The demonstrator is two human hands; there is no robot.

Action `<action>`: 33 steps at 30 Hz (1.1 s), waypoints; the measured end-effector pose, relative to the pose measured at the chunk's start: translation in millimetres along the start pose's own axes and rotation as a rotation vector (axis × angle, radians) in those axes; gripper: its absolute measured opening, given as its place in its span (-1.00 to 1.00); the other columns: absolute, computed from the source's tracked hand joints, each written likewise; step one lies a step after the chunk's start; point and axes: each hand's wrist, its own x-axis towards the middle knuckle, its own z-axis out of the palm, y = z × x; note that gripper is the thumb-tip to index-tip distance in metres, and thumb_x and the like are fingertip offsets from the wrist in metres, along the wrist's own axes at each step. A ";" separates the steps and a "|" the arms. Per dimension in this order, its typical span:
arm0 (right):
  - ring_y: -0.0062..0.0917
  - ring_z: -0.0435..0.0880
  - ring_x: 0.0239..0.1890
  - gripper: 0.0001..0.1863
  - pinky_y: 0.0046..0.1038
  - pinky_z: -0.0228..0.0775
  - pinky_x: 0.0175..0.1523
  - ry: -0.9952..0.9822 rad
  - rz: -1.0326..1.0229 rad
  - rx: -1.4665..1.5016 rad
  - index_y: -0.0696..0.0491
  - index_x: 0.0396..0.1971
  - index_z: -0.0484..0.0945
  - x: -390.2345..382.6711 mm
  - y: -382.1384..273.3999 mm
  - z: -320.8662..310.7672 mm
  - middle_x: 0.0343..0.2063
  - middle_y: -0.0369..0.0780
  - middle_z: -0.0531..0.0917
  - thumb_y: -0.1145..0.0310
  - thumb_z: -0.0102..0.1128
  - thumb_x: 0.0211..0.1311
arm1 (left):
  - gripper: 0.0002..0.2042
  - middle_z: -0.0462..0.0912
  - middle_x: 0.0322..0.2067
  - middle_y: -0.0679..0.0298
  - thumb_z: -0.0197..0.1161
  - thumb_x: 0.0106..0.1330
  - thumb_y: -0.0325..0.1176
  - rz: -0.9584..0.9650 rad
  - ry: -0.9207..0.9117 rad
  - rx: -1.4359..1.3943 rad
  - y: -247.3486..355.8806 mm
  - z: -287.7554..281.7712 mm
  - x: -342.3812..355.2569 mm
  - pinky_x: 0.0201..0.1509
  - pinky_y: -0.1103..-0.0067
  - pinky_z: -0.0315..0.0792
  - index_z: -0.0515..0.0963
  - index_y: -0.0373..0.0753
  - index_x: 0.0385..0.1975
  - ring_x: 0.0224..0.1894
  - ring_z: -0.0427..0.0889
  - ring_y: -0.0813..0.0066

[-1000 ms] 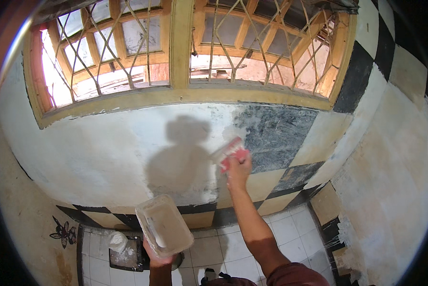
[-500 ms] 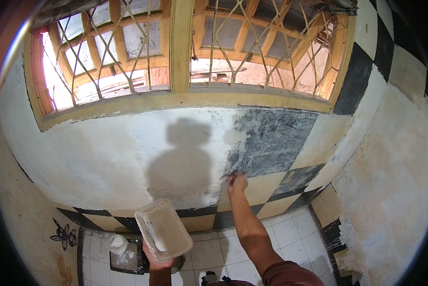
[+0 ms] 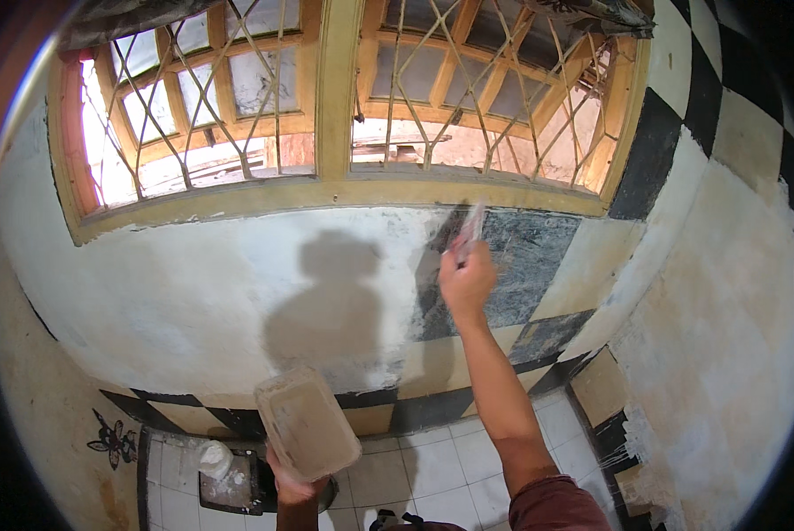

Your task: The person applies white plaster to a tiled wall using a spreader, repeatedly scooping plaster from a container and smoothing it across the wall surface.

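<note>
1. The person's right hand (image 3: 470, 281) is closed around a flat tool (image 3: 468, 234), which projects just above the fist; it is blurred, pale toward its upper end and reddish-pink near the fingers. Whether its edge touches the wall cannot be told.
2. Behind the right hand and to its right lies a dark grey patch (image 3: 534, 257), scuffed with pale marks. Farther right is a cream block (image 3: 585, 270).
3. To the left of the right hand, the wall carries a broad white coating (image 3: 185, 292) with a ragged boundary near the fist. The shadow (image 3: 335, 310) of a head and shoulders falls between the two hands, above the left one.
4. Just above the tool runs the yellow window frame (image 3: 335, 193), with a metal grille (image 3: 428, 133) across its openings.
5. The left hand (image 3: 292, 480), lower and well apart from the right, clasps a shallow rectangular tray (image 3: 313, 429) along its near left side, with the tray tilted. Pale residue coats the inside; the fingers underneath are hidden.
6. Left of the left hand, a white lump (image 3: 215, 458) sits on a dark square stand (image 3: 229, 494) over the tiled floor (image 3: 432, 504).
</note>
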 end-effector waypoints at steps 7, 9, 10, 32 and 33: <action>-0.32 0.59 -0.33 -0.81 -0.30 0.49 -0.27 -0.749 -0.419 -0.164 0.02 -0.25 0.57 -115.5 45.1 1.6 -0.43 -0.23 0.51 0.38 0.19 0.09 | -0.48 0.56 0.09 0.26 -0.16 0.44 0.06 -0.033 0.079 -0.130 11.9 -0.3 3.0 0.11 0.17 0.51 0.39 -0.10 0.23 0.09 0.58 0.18; -0.32 0.59 -0.33 -0.80 -0.30 0.49 -0.25 -0.575 -0.409 -0.161 0.03 -0.24 0.57 -89.7 24.0 -4.9 -0.42 -0.23 0.51 0.39 0.18 0.09 | -0.49 0.56 0.08 0.25 -0.15 0.44 0.05 -0.090 0.151 -0.328 7.6 -1.4 4.7 0.10 0.18 0.52 0.40 -0.11 0.23 0.07 0.59 0.19; -0.32 0.59 -0.33 -0.79 -0.30 0.49 -0.25 -0.548 -0.417 -0.179 0.04 -0.24 0.57 -71.6 24.7 -2.4 -0.40 -0.23 0.52 0.40 0.17 0.09 | -0.49 0.56 0.08 0.25 -0.15 0.44 0.05 -0.070 0.155 -0.272 6.1 -2.1 4.8 0.09 0.19 0.52 0.40 -0.11 0.22 0.06 0.59 0.19; -0.21 0.60 -0.15 -0.91 -0.21 0.49 -0.13 -0.903 -0.528 -0.245 0.00 -0.40 0.56 -116.9 100.8 2.7 -0.23 -0.16 0.60 0.46 0.17 0.04 | -0.56 0.59 -0.04 0.28 -0.08 0.44 0.04 -0.140 0.060 -0.186 -33.0 -9.6 8.5 0.02 0.24 0.54 0.45 -0.11 0.11 -0.03 0.60 0.24; -0.21 0.61 -0.15 -0.90 -0.21 0.49 -0.13 -0.840 -0.447 -0.145 0.00 -0.40 0.56 -126.1 90.4 -4.3 -0.26 -0.14 0.61 0.45 0.18 0.04 | -0.56 0.58 -0.03 0.27 -0.07 0.44 0.03 -0.138 0.061 -0.244 -29.4 -11.8 8.9 0.01 0.25 0.55 0.43 -0.13 0.12 -0.03 0.61 0.24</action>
